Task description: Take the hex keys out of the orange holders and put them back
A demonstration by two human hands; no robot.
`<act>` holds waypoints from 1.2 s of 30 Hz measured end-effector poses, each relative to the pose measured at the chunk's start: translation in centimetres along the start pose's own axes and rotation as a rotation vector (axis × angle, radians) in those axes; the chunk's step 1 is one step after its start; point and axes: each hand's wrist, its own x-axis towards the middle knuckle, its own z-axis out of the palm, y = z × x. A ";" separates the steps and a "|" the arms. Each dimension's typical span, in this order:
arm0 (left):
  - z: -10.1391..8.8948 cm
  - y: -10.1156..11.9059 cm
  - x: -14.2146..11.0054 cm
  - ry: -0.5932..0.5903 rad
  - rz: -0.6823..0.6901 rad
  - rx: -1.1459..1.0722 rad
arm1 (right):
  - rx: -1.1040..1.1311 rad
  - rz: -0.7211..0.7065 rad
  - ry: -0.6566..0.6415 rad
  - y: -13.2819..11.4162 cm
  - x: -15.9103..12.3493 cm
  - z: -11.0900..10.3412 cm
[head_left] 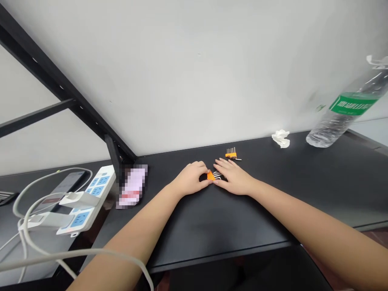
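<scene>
On the black table lies a small orange hex key holder (211, 175) with several silver hex keys (217, 174) fanning out to its right. My left hand (194, 178) pinches the holder from the left between thumb and fingers. Flat on the right side, my right hand (235, 177) has its fingers stretched out around the keys; its thumb tip is close to the holder, and part of the keys is hidden by this hand. Just beyond my right fingertips sits another orange holder (231, 155) with several upright metal keys, and one short key (238, 159) sticks out beside it.
A crumpled white tissue (281, 138) and a large water bottle (339, 111) stand at the back right by the wall. Leftward are a pale pink packet (133, 186), a white power strip (96, 194) with cables, a phone (65, 186) and a black metal frame (72, 103).
</scene>
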 end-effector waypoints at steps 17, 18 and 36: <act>-0.4 -0.3 0.0 0.015 -0.066 0.002 | -0.166 -0.009 -0.139 0.9 -0.4 -1.0; -0.4 -0.3 -0.1 0.016 -0.070 0.000 | -0.155 -0.014 -0.142 1.1 -0.4 -1.1; -0.7 -0.4 -0.1 0.001 -0.103 -0.033 | 0.097 0.064 -0.045 3.6 -0.1 -3.4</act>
